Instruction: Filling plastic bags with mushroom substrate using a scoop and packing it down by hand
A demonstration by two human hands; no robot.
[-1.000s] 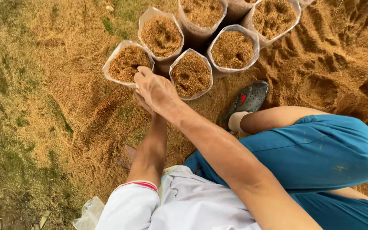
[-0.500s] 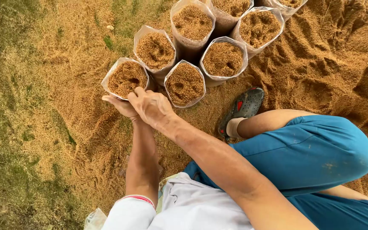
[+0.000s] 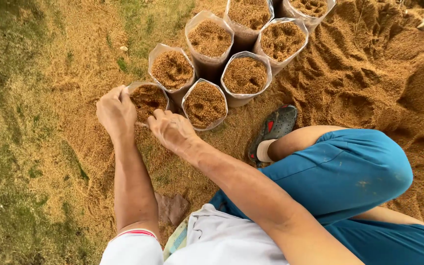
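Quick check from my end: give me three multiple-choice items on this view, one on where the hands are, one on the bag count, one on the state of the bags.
1. Where are both hands?
A. On the rim of the nearest bag
B. On the shoe
C. On the knee

2. How many filled bags show, counting those cut by the top edge?
A. Three
B. Seven
C. Ten

3. What state are the bags in?
A. Tied shut
B. Lying empty
C. Upright, open, filled with brown husk-like material

Answers:
1. A: the left hand and right hand grip opposite sides of the nearest bag, with the fingers at its rim.
2. B: seven clear bags stand clustered, among them a middle bag.
3. C: every mouth is open, showing brown fill to the brim.
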